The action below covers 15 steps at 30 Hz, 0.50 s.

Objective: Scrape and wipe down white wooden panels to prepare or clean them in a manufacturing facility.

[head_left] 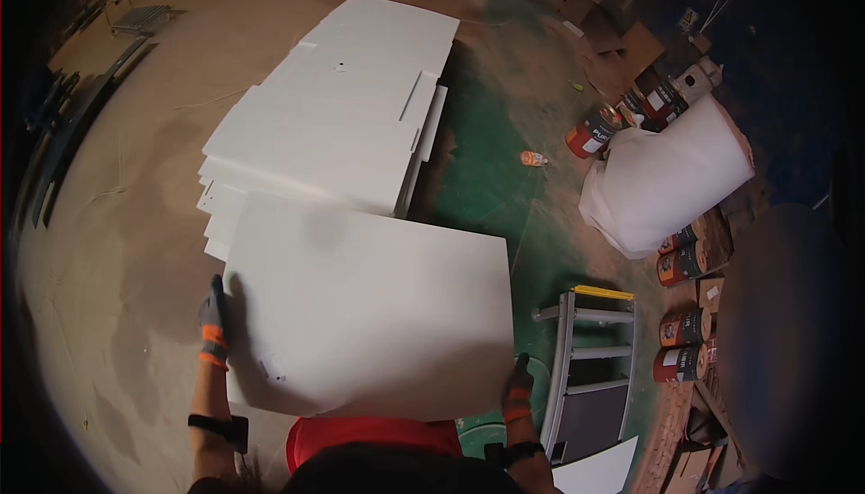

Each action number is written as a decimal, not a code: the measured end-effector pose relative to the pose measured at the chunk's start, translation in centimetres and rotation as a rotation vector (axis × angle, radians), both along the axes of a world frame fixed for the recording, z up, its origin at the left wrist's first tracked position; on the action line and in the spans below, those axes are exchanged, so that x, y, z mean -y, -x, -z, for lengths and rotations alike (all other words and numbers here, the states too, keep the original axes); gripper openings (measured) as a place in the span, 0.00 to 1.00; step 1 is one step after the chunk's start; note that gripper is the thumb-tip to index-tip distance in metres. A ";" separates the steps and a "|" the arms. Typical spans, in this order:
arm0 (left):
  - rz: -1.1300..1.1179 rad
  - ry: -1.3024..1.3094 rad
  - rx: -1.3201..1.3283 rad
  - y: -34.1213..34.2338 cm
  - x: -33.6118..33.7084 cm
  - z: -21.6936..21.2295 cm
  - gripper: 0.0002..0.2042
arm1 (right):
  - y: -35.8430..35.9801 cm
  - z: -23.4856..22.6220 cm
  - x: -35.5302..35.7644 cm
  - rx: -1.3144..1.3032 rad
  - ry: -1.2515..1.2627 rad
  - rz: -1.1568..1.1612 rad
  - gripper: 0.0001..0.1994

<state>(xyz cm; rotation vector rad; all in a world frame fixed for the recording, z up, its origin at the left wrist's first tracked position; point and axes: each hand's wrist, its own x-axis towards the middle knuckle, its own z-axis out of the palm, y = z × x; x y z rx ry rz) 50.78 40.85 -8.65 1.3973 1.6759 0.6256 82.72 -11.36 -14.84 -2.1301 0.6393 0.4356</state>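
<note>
we hold a big white board (374, 309) by its side edges, left hand (213, 318) and right hand (518, 386), fingers wrapped on. white stack (333, 120) just ahead; bare floor (117, 251) lies left.

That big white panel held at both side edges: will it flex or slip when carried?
The white panel looks flat between the left hand and right hand, so probably stiff. Its smooth face may be slippery. Its breadth likely makes it awkward.

One held white panel (374, 314), one panel stack (342, 106), six paint cans (590, 131), one step ladder (590, 359), one foam roll (671, 178).
</note>
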 end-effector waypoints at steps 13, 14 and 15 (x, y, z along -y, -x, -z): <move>0.300 0.131 -0.161 -41.1 -5.5 12.2 0.33 | -32.5 0.0 2.4 0.072 0.061 0.008 0.31; 0.260 0.116 -0.119 -41.8 -5.7 12.4 0.35 | -34.9 -0.3 1.7 0.059 0.067 -0.016 0.31; 0.199 0.096 -0.106 -43.7 -5.6 11.4 0.34 | -37.8 -1.3 0.1 0.058 0.056 -0.017 0.30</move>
